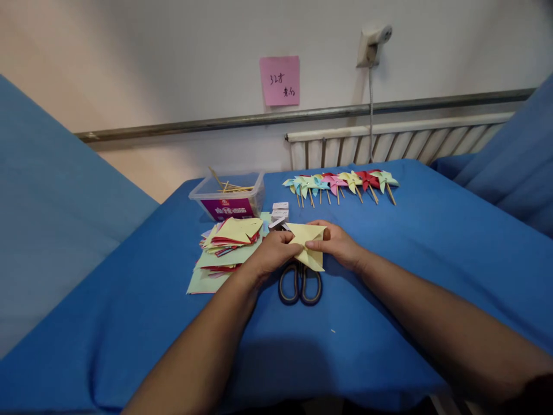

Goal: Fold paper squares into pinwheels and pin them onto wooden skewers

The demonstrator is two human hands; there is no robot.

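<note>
A folded pale-yellow paper sheet (307, 245) is pinched between the left hand (271, 252) and the right hand (339, 244), both closed on its edges, just above the blue-covered table (410, 259); scissors (299, 283) are seen lying beneath it; a stack of coloured papers (224, 248) is placed just left, a clear plastic box of sticks (228, 197) behind it; a row of paper pinwheels (341, 184) is laid further back.
</note>
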